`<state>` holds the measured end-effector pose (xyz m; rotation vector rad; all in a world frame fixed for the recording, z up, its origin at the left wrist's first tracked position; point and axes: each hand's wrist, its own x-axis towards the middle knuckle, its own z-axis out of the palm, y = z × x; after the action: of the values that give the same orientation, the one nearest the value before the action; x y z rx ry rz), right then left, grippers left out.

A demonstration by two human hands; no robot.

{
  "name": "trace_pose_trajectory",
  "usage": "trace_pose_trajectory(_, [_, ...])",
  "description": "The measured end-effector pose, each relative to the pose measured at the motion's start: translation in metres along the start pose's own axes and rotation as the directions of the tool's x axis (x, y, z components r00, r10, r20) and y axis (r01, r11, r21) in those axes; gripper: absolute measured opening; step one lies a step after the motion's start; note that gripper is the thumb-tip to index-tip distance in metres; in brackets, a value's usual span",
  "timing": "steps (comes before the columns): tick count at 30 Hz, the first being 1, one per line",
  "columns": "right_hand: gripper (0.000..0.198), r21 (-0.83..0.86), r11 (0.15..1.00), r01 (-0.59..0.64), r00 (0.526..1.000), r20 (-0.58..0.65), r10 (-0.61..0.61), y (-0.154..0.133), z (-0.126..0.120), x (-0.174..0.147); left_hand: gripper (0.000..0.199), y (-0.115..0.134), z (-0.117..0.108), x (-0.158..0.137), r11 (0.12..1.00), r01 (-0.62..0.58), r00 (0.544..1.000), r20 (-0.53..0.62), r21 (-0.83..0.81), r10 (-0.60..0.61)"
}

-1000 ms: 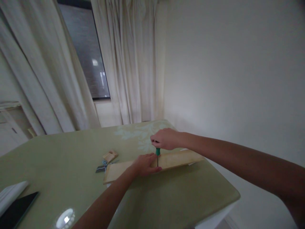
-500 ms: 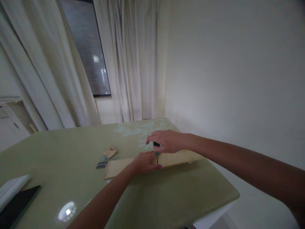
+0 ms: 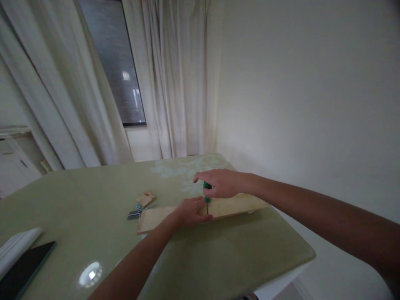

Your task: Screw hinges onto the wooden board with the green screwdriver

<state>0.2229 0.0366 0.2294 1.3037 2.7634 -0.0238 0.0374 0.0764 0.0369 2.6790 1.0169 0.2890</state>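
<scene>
A long pale wooden board lies across the table. My right hand grips the green handle of a screwdriver, which stands upright with its shaft pointing down at the board. Flat on the board, just left of the shaft, my left hand presses with fingers and thumb spread to either side of it. Whatever the screwdriver's tip touches is too small to make out.
Beyond the board's left end lie a small wooden piece and several metal parts. A dark flat panel and a white object rest at the table's left. Curtains and a wall stand behind the table.
My right hand's fingers have shifted around the screwdriver, and more of its green handle shows. The left hand keeps its place on the board.
</scene>
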Motion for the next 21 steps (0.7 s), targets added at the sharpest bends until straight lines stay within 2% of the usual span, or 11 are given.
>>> trace_pose_trajectory(3, [0.051,-0.043,0.988,-0.147,0.988,-0.043,0.146,0.005,0.003,0.004,0.077,0.001,-0.002,0.0,1.0,-0.007,1.0,0.001,-0.009,0.007])
trace_pose_trajectory(5, [0.053,-0.062,0.978,-0.199,0.978,-0.07,0.195,0.007,0.004,0.006,0.077,0.001,-0.002,-0.001,1.0,-0.009,1.0,-0.002,-0.011,0.009])
trace_pose_trajectory(8, [0.035,-0.036,0.996,-0.086,0.996,-0.042,0.084,0.003,0.003,0.006,0.082,0.0,0.0,0.0,1.0,-0.001,1.0,-0.009,-0.005,0.001])
trace_pose_trajectory(11, [0.042,0.006,0.998,0.056,0.998,-0.005,-0.056,-0.002,0.001,0.006,0.084,-0.002,0.003,0.001,1.0,0.015,1.0,-0.013,-0.001,-0.015])
trace_pose_trajectory(12, [0.043,0.004,0.999,0.054,0.999,-0.009,-0.054,-0.003,0.001,0.007,0.083,-0.003,0.003,0.001,1.0,0.018,1.0,-0.012,-0.001,-0.018])
trace_pose_trajectory(14, [0.037,-0.027,0.999,-0.029,0.999,-0.037,0.027,0.0,0.002,0.011,0.082,-0.003,0.003,0.0,1.0,0.013,1.0,-0.007,-0.003,-0.013])
trace_pose_trajectory(16, [0.045,-0.072,0.987,-0.141,0.988,-0.069,0.136,0.004,0.004,0.015,0.081,-0.003,0.001,0.0,1.0,0.001,1.0,-0.002,-0.007,-0.001])
trace_pose_trajectory(18, [0.05,-0.101,0.976,-0.194,0.979,-0.077,0.186,0.008,0.005,0.017,0.081,-0.002,0.0,-0.001,1.0,-0.007,1.0,-0.002,-0.008,0.007])
trace_pose_trajectory(21, [0.034,-0.086,0.993,-0.08,0.997,-0.013,0.08,0.007,0.002,0.015,0.083,-0.002,0.0,-0.001,1.0,-0.004,1.0,0.001,-0.004,0.004])
